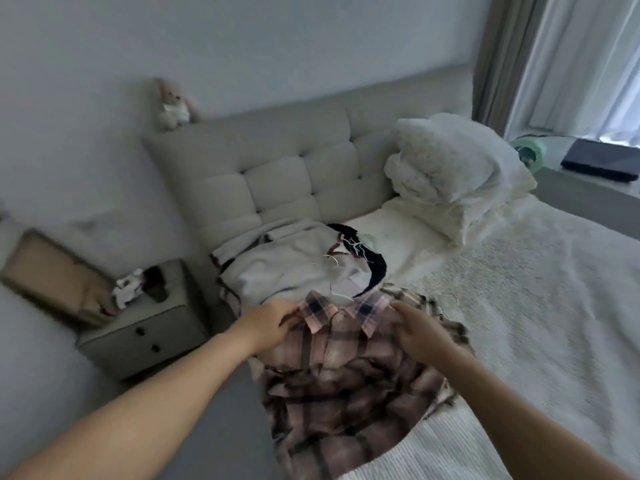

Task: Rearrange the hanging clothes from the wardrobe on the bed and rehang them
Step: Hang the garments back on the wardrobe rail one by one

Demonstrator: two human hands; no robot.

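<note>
Best done by keeping both shoulders of the pink plaid shirt (343,368) level and the collar flat, so the garment spreads square on the bed (540,306) and not bunched over the near edge, where its lower half hangs crumpled now. Worth easing the cloth toward the mattress middle before letting go; likely still on a hanger, judging by the thin wire hook (341,296) poking out above the collar, though hard to be sure in the blur. Also wise to lay it clear of the pile of pale and dark garments (294,265) just behind, whose wire hooks could snag.

From the left: left forearm stretched long across the gap beside the bedside cabinet (145,327), wrist nearly straight, left hand (273,322) palm down at the shirt's left shoulder, grip narrow, fingers pinching the cloth just beside the collar. Centre: collar open and facing up, shirt touching the pile behind it and partly overlapping a second, paler plaid garment (426,306) on its right. Further right: right hand (420,336) on the shirt's right shoulder, back of hand up, fingers curled down into the fabric, grip closed on it too, forearm coming in steeply from the lower right corner. Both hands roughly level, well apart, collar between them.
</note>
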